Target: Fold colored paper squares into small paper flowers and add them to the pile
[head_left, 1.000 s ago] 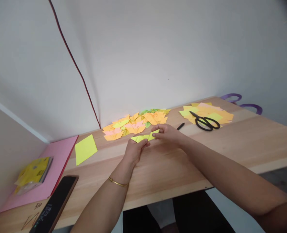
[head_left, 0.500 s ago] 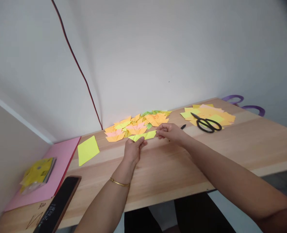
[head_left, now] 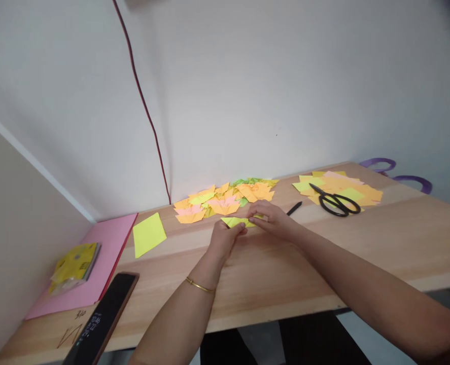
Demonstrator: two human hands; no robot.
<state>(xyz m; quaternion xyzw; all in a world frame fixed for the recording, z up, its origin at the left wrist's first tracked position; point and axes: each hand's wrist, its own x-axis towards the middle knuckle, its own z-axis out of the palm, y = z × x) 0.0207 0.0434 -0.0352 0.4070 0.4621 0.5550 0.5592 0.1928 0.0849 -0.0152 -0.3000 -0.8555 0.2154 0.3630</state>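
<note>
A strip of folded yellow-green paper (head_left: 234, 221) is held just above the table between my two hands. My left hand (head_left: 227, 237) pinches its near left part, thumb on top. At the other end, my right hand (head_left: 268, 219) has its fingers closed on the paper and covers much of that end. Right behind the hands lies a heap of folded paper pieces (head_left: 225, 204) in orange, pink, yellow and green, some with small dots drawn on them. A black pen (head_left: 294, 208) rests on the table beyond my right wrist.
Black-handled scissors (head_left: 337, 201) lie on flat coloured paper sheets (head_left: 369, 195) at the right. Purple loops (head_left: 413, 181) stick up past the table's far right edge. To the left are a yellow sheet (head_left: 148, 235), a pink board (head_left: 114, 228), a yellow packet (head_left: 76, 266) and a phone (head_left: 105, 314).
My right hand has moved in over the paper, closer to my left hand, hiding more of the strip. The whole scene has shifted slightly right as the camera turned.
</note>
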